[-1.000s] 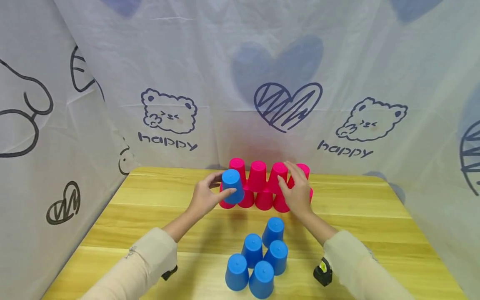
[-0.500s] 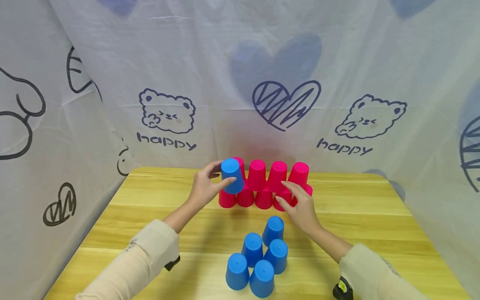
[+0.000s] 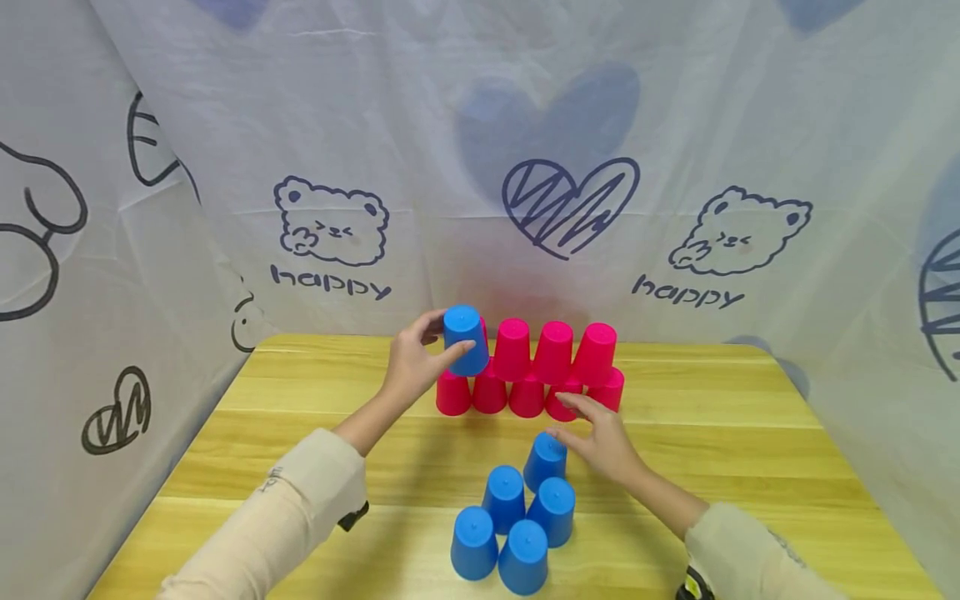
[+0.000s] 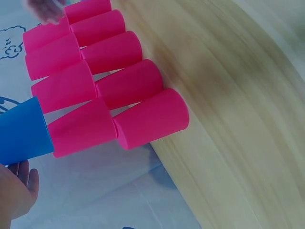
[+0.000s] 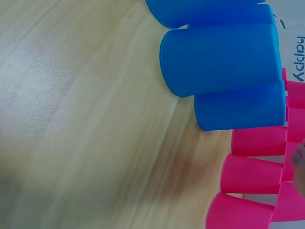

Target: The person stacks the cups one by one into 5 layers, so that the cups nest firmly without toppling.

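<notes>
My left hand [image 3: 411, 360] holds a blue cup [image 3: 466, 342] upside down, thumb on its near side and fingers behind. In the head view this cup overlaps the left end of the upper row of a pink cup stack [image 3: 512, 350]. The left wrist view shows the held blue cup [image 4: 21, 133] beside the end cup of the upper pink row [image 4: 85, 128]. My right hand [image 3: 609, 446] reaches over the table with thumb and fingers apart. Its thumb tip overlaps the top of the rearmost standing blue cup [image 3: 545, 467].
Several more upside-down blue cups [image 3: 555, 510] stand close together at the front middle of the wooden table [image 3: 720, 433]. The pink stack has two rows, one on the other, near the back edge. Behind hangs a printed white cloth [image 3: 450, 208].
My left hand has raised the blue cup to the height of the upper pink row. My right hand has drawn back from the pink stack toward the standing blue cups.
</notes>
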A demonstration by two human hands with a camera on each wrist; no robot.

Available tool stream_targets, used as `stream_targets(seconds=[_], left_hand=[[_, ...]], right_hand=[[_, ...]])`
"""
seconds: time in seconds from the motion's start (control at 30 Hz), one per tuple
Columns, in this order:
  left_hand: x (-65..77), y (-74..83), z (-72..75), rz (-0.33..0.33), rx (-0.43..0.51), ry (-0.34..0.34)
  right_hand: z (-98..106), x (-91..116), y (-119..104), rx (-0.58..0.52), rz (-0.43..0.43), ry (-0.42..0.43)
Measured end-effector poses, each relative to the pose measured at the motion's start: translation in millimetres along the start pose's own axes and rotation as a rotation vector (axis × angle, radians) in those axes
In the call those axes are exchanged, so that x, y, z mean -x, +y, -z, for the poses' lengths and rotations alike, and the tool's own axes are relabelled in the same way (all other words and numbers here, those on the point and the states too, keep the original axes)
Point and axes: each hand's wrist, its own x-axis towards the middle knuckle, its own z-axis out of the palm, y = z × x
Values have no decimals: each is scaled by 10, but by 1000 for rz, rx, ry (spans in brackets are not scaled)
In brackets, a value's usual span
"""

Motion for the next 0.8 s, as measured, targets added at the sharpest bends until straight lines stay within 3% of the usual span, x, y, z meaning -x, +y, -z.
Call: stream_targets(seconds=[0.17, 0.43, 0.8], left_hand=[[-78, 23, -11, 19, -3, 29], [-187, 90, -20, 50, 21, 22], [-343, 143, -57, 36, 54, 55]], right_hand=[[-44, 47, 55, -56, -48, -127], [-107, 107, 110, -126, -142, -245], [-134, 120, 167, -165, -134, -294]])
